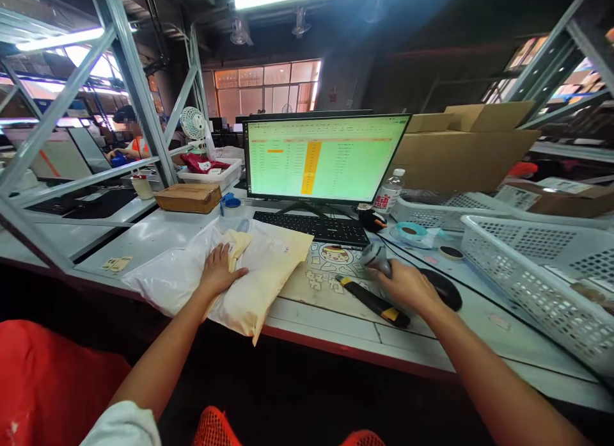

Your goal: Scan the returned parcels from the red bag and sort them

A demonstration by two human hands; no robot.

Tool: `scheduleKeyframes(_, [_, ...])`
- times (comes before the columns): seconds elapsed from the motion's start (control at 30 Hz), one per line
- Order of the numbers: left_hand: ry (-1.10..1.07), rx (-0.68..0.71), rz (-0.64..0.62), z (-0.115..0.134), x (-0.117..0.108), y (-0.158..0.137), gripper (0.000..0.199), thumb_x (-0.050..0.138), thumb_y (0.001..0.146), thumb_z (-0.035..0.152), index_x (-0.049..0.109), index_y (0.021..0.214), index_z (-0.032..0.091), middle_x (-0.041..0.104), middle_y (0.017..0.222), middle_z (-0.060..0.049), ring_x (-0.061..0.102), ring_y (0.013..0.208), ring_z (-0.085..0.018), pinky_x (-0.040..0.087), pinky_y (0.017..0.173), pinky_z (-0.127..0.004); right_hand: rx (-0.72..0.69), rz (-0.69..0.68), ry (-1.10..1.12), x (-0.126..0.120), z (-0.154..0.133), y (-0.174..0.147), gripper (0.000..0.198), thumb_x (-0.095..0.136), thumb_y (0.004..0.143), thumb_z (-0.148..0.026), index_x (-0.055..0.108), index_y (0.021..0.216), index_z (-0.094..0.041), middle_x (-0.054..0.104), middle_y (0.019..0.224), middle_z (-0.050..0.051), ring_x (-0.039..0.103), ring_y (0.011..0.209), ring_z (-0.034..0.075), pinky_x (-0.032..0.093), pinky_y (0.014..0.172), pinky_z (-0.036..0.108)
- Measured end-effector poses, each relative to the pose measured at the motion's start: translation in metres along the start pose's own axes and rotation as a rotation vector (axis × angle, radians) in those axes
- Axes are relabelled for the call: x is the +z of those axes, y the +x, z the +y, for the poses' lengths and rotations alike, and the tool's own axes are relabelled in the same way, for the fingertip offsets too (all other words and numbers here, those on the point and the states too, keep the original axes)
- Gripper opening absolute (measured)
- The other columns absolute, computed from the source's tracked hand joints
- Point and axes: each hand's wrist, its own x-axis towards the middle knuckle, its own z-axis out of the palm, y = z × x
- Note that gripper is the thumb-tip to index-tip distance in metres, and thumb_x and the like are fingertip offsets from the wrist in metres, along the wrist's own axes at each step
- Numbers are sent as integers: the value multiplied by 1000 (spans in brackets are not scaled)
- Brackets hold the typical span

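My left hand (220,273) rests with its fingers spread on two pale plastic mailer bags. Under its thumb side lies the cream-coloured mailer bag (266,260); a whiter mailer bag (167,273) sits to the left, partly beneath the hand. My right hand (405,283) is closed around a grey handheld barcode scanner (377,259), whose handle is mostly hidden by the fingers. Just left of that hand, a black and yellow utility knife (371,300) lies on the printed desk mat (307,283). A black computer mouse (444,289) is beside my right wrist.
A monitor (321,158) with a spreadsheet stands behind a black keyboard (311,227). White plastic baskets (527,267) and a large cardboard box (465,155) occupy the right. At left are a brown carton (188,198) and metal frame (139,87). A co-worker (137,139) is further back.
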Motion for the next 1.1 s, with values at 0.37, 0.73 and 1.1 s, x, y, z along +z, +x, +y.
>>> scheduleKeyframes(0.37, [68, 125, 43, -4, 7, -2, 62, 47, 100, 32, 41, 157, 10, 40, 163, -21, 42, 148, -37, 36, 122, -52, -45, 119, 67, -13, -50, 34, 54, 37, 103, -28, 52, 151, -9, 63, 139, 21, 58, 130, 33, 44, 108, 42])
scheduleKeyframes(0.73, [-16, 161, 123, 0, 3, -6, 58, 42, 95, 12, 49, 152, 9, 49, 158, -18, 49, 145, -30, 39, 122, -45, -99, -113, 67, 13, -109, 105, 43, 63, 101, -46, 65, 131, -15, 65, 132, 14, 63, 120, 26, 51, 106, 51])
scheduleKeyframes(1.1, [-212, 141, 103, 29, -76, -48, 55, 41, 96, 18, 53, 149, 21, 60, 149, -9, 62, 132, -29, 53, 109, -41, -790, 212, 257, -74, -160, -8, 87, 72, 89, -48, 33, 164, -27, 38, 165, 11, 36, 151, 31, 31, 122, 47])
